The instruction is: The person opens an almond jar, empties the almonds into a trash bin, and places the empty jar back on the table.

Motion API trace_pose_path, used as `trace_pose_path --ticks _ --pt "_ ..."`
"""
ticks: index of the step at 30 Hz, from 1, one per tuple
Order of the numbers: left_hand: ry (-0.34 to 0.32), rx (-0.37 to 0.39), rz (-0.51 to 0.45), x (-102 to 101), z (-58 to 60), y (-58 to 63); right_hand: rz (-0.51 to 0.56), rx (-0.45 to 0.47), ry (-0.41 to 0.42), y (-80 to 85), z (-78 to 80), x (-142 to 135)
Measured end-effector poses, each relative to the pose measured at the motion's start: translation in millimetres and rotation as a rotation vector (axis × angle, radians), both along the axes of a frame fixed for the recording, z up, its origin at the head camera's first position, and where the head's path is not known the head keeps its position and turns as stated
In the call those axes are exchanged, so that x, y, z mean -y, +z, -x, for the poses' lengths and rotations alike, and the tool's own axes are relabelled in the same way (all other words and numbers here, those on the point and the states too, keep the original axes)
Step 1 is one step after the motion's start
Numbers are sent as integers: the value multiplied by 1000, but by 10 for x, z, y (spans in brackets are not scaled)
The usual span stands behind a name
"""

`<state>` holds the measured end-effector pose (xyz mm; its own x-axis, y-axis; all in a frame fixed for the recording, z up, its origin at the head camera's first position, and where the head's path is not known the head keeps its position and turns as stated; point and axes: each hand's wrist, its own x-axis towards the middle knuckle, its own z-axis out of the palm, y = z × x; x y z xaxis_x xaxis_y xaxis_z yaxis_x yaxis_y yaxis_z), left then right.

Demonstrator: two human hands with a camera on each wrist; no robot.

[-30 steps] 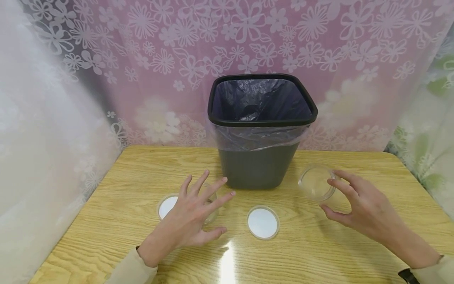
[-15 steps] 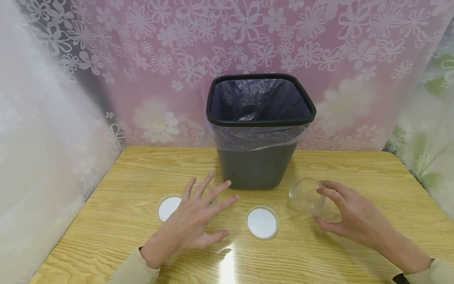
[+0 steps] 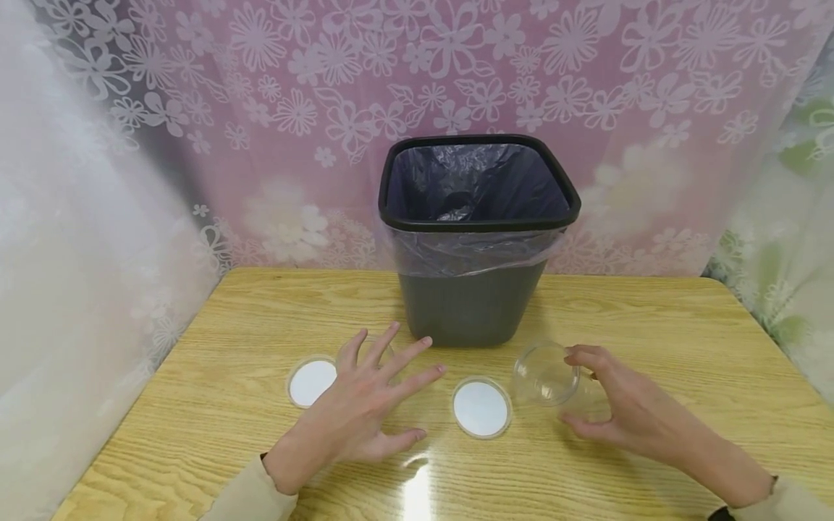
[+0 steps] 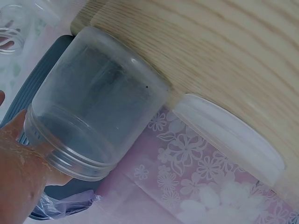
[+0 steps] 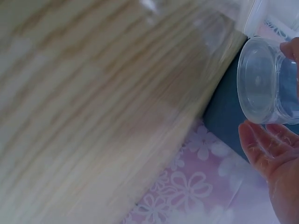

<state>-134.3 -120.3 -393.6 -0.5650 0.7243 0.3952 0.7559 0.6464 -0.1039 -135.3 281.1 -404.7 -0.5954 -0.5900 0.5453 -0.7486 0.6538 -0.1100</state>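
Note:
A clear plastic jar [image 3: 544, 375] is gripped by my right hand [image 3: 645, 412] near its side, over the table to the right of the bin. In the right wrist view the jar's round end [image 5: 257, 81] faces the camera, between the fingers and thumb. My left hand [image 3: 358, 405] has its fingers spread above a second clear jar [image 4: 98, 98], which stands upright on the table. From the head that jar is mostly hidden under the hand. A white round lid [image 3: 482, 408] lies between the hands; another white lid [image 3: 313, 383] lies left of my left hand, partly covered by it.
A dark grey bin [image 3: 472, 304] with a plastic liner stands at the back of the wooden table [image 3: 260, 311]. Behind it hangs a pink flowered curtain [image 3: 293, 145], with pale curtains on both sides.
My right hand has carried its jar left and towards me, close to the middle lid. The left hand has shifted slightly right, fingers still spread.

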Motion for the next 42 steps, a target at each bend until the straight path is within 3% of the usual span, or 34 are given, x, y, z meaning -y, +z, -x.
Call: trace_pose_path --ticks 6,11,17,21,32,42 --pt "0 -55 19 -23 8 0 26 64 27 -16 -11 57" --pt "-5 -57 21 -44 8 14 24 133 12 -32 -15 105" --pt "0 -54 33 -74 16 36 28 320 -88 -13 -47 162" --pt "-7 -60 39 -84 26 45 13 412 -113 -5 -51 189" --pt "6 -31 37 -80 22 65 -46 483 -97 -21 -35 242" --pt "28 25 -4 -37 8 114 -91 418 -149 17 -82 262"
